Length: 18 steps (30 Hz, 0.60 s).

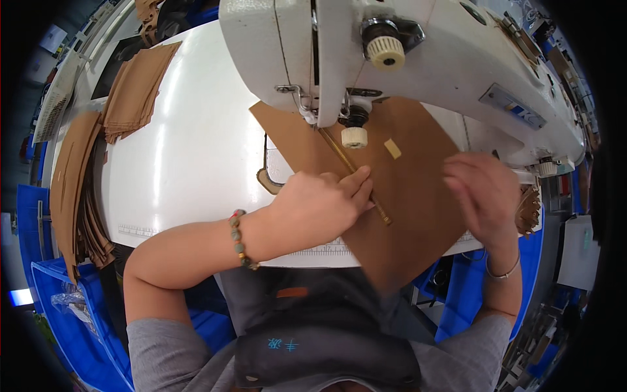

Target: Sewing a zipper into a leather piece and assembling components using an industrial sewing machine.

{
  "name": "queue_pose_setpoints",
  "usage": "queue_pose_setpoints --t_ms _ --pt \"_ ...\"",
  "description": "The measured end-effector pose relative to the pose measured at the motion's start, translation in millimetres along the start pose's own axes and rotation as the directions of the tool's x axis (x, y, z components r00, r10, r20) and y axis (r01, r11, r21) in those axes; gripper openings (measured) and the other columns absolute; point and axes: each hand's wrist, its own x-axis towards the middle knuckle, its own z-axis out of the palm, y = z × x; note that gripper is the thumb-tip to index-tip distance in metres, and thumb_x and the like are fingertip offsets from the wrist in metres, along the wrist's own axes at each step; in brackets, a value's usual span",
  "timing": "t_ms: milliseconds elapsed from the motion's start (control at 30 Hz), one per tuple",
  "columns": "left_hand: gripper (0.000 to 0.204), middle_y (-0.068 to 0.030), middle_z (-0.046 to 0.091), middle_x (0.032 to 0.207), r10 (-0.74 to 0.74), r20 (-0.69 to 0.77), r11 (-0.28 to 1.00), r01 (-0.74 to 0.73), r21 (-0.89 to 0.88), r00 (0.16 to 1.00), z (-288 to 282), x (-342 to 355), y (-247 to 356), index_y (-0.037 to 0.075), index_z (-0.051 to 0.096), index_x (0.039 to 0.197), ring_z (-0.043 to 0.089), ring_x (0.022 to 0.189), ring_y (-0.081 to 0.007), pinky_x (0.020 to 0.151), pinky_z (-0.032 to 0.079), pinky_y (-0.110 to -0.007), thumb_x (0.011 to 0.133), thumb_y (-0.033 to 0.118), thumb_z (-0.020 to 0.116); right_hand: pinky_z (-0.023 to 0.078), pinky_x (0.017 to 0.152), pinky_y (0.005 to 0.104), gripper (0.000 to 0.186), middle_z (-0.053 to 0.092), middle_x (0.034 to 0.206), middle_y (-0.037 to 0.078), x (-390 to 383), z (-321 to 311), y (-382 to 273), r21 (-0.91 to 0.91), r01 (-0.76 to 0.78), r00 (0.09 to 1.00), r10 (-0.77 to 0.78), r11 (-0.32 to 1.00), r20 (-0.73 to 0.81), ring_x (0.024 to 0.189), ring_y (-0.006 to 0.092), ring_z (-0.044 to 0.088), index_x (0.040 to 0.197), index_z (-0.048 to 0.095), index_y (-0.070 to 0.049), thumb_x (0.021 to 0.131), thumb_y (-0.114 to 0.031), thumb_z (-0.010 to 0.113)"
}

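Note:
A brown sheet (pixel 424 209) lies under the white sewing machine (pixel 431 59), with a small pale yellow patch (pixel 392 148) on it. A narrow gold-coloured zipper-like strip (pixel 339 147) runs diagonally from beneath the presser foot (pixel 312 119) across the sheet. My left hand (pixel 330 202) is closed over this strip, its bent fingers pressing on it below the needle. Over the sheet's right part, my right hand (pixel 481 193) is open, fingers loosely bent and apart from the thumb, with nothing visible in them; it is slightly blurred.
The white worktable (pixel 183 189) has stacked brown pieces at its back left (pixel 137 88) and left edge (pixel 75 176). Blue bins stand below on the left (pixel 62 310) and right (pixel 457 313). More cut brown pieces (pixel 528 212) sit beyond my right hand.

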Motion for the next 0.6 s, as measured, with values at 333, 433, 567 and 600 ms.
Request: queue_pose_setpoints --t_ms 333,433,567,600 --pt "0.037 -0.0078 0.074 0.127 0.118 -0.193 0.99 -0.129 -0.048 0.974 -21 -49 -47 0.006 0.075 0.114 0.07 0.105 -0.0225 0.082 0.06 -0.036 0.082 0.02 0.084 0.049 0.105 0.0465 0.063 0.062 0.14 0.015 51 107 -41 0.212 -0.008 0.94 -0.065 0.977 0.334 0.126 0.035 0.06 0.135 0.064 -0.001 0.088 -0.043 0.076" --pt "0.067 -0.0187 0.054 0.152 -0.308 0.006 0.943 0.306 -0.13 0.952 -19 -52 -51 -0.002 0.05 0.147 0.059 0.131 -0.0396 0.112 0.049 -0.047 0.089 0.016 0.078 0.048 0.107 0.0465 0.067 0.061 0.141 0.016 48 109 -44 0.227 -0.02 0.955 -0.048 0.974 0.293 0.128 0.0356 0.059 0.133 0.064 0.001 0.088 -0.048 0.075" --pt "0.068 -0.0215 0.054 0.151 -0.35 0.016 0.92 0.347 -0.181 0.937 -10 -53 -41 -0.005 0.048 0.149 0.056 0.135 -0.0405 0.115 0.047 -0.046 0.091 0.016 0.076 0.048 0.106 0.046 0.07 0.061 0.143 0.015 47 109 -46 0.213 -0.005 0.961 -0.055 0.977 0.271 0.128 0.0362 0.058 0.133 0.064 0.001 0.088 -0.052 0.074" --pt "0.069 -0.0224 0.053 0.152 -0.348 0.017 0.925 0.346 -0.159 0.937 -9 -52 -40 -0.006 0.047 0.15 0.054 0.138 -0.0409 0.116 0.046 -0.046 0.092 0.018 0.076 0.049 0.106 0.0459 0.072 0.06 0.143 0.015 47 109 -46 0.195 0.01 0.96 -0.064 0.981 0.274 0.128 0.0364 0.059 0.133 0.064 0.001 0.087 -0.053 0.074"
